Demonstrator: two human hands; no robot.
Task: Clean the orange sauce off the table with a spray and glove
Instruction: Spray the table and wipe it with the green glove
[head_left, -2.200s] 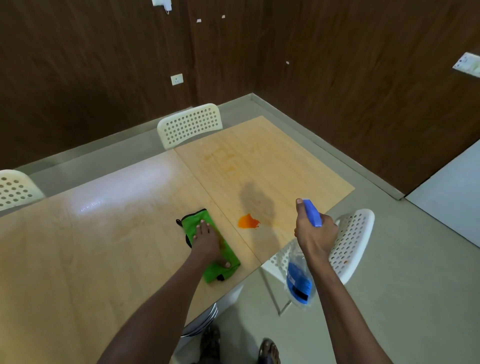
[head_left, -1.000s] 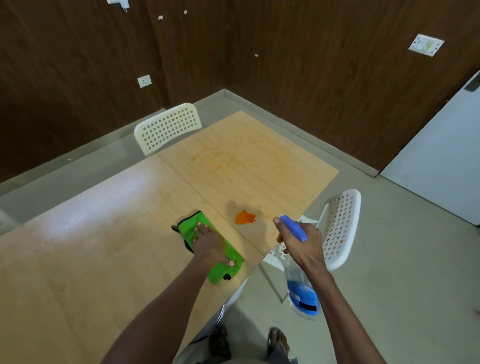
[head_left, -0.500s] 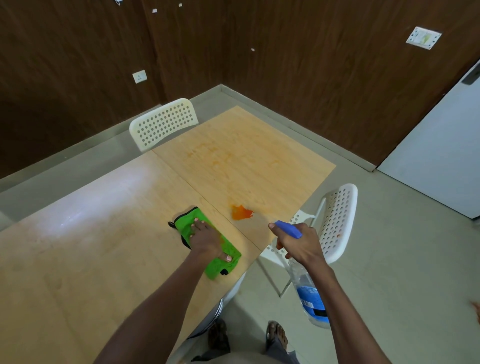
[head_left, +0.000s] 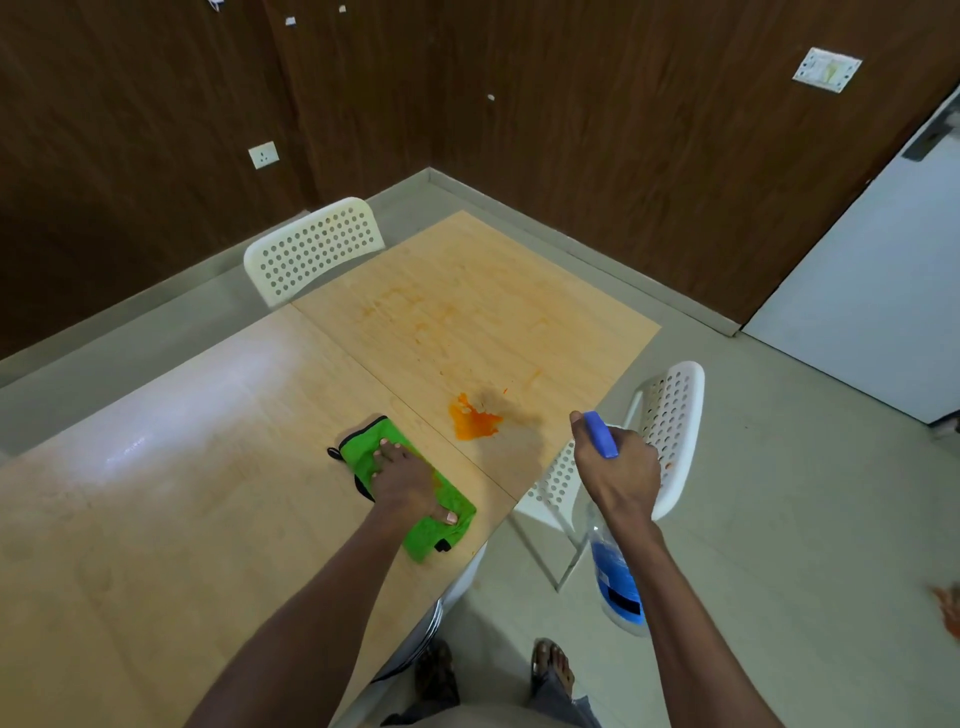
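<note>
Two hands show in our head view. Our left hand (head_left: 402, 480) lies flat, fingers spread, pressing the green glove (head_left: 410, 491) onto the table (head_left: 208, 467) near its edge. Our right hand (head_left: 618, 467) is wrapped tight around the spray (head_left: 615, 582), held off the table's edge, blue nozzle (head_left: 600, 434) toward the sauce (head_left: 472, 423). That orange blotch sits just beyond the glove, apart from it. One white chair (head_left: 670, 415) stands behind the spray.

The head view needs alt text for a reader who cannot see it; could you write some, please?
A left hand presses a green cleaning glove flat on a wooden table, beside an orange sauce spill. The right hand aims a blue spray bottle at it.
</note>
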